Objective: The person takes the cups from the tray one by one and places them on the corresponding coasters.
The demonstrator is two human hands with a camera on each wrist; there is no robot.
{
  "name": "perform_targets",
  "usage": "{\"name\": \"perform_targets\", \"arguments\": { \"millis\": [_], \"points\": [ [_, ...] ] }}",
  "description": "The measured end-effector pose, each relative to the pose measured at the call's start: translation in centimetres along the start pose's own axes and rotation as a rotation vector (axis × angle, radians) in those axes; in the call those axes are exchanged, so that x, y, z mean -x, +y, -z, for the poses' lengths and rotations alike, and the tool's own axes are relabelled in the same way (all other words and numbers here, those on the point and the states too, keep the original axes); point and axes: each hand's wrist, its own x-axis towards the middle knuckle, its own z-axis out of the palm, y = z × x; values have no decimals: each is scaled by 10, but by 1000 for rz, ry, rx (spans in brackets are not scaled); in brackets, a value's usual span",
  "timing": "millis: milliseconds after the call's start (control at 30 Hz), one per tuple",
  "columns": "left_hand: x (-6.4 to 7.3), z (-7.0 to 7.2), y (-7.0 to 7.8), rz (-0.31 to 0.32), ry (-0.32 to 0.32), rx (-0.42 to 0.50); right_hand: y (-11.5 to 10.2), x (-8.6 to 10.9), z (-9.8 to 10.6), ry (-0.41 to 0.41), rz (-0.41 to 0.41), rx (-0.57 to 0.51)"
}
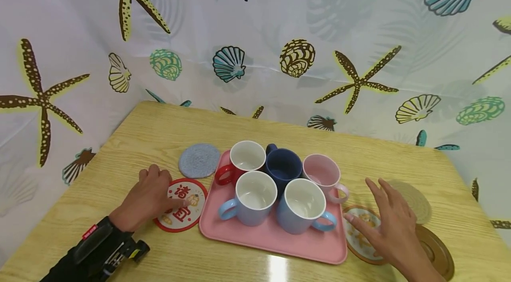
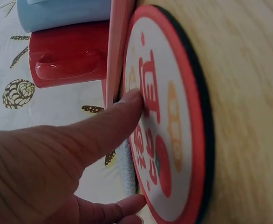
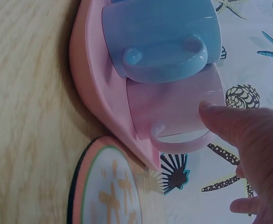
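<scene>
Left hand (image 1: 148,197): at the left edge of the red-rimmed coaster (image 1: 184,215), thumb resting on its printed face, a fingertip at its edge
Left fingers: apart from the thumb, not clamped
Red-rimmed coaster: flat on the surface (image 1: 159,131), just left of the pink tray (image 1: 255,240), with red characters on white and a dark underside
Right hand (image 1: 393,226): above the orange-rimmed coaster (image 1: 359,240), near the tray's right end, holding nothing
Right fingers: apart, the thumb spread well away from them
Orange-rimmed coaster: on the surface just right of the tray, partly hidden by the right hand
Pink tray: between the 2 hands, bearing 5 upright mugs
Back row: red mug (image 1: 247,156) with a white inside, dark blue mug (image 1: 284,170), pink mug (image 1: 321,171)
Front row: left light blue mug (image 1: 256,202), handle to the left; right light blue mug (image 1: 297,215), handle to the right
Grey coaster (image 1: 199,160): behind the red-rimmed coaster, near the tray
Tan coaster (image 1: 417,202): right of the right hand, partly covered by it
Brown disc (image 1: 439,251): nearer the person than the tan coaster
Cloth (image 1: 263,20): behind the surface, printed with starfish and shells
</scene>
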Motion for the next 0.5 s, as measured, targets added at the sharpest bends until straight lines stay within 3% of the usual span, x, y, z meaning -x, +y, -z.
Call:
{"name": "perform_targets", "arguments": {
  "millis": [100, 300, 500],
  "points": [
    [-3, -2, -1, 25, -21, 49, 0, 1, 0, -1, -2, -1],
    [-7, -4, -2, 141, -163, 335, 0, 2, 0, 11, 0, -8],
    [-8, 14, -3, 82, -218, 466, -2, 2, 1, 24, 5, -6]
  ]
}}
